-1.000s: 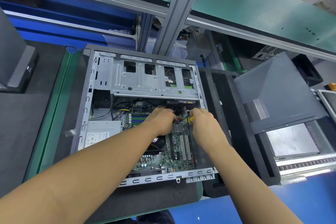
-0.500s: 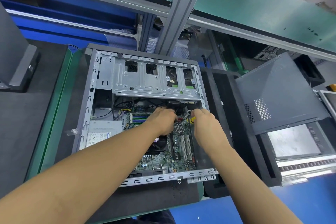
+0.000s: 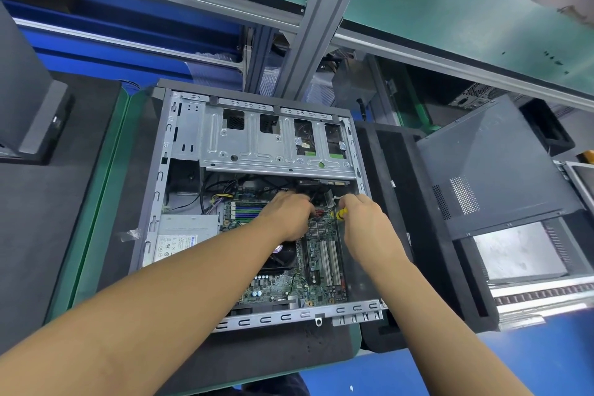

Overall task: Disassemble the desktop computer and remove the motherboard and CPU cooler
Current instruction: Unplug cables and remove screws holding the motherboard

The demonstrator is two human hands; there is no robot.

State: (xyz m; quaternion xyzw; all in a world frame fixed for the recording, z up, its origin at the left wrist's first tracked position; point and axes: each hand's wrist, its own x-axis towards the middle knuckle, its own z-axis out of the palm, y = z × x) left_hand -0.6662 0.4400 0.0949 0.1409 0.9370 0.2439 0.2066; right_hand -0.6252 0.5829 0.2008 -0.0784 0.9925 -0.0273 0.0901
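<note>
An open desktop case (image 3: 154, 202) lies flat on a black mat. Inside it the green motherboard (image 3: 321, 283) fills the lower right, and the black CPU cooler fan (image 3: 284, 255) shows just under my left wrist. My left hand (image 3: 286, 215) reaches into the board's upper edge beside red cable connectors (image 3: 319, 213); its fingertips are hidden, so its hold is unclear. My right hand (image 3: 363, 222) grips a yellow-handled screwdriver (image 3: 341, 213) pointed at the board's upper right corner.
A silver drive cage (image 3: 273, 145) spans the case's top. The power supply (image 3: 183, 238) sits at the lower left. The removed grey side panel (image 3: 491, 164) leans to the right on black foam. A vertical aluminium post (image 3: 311, 26) rises behind the case.
Both hands stay at the board's upper right corner with almost no shift; only the camera view has moved slightly.
</note>
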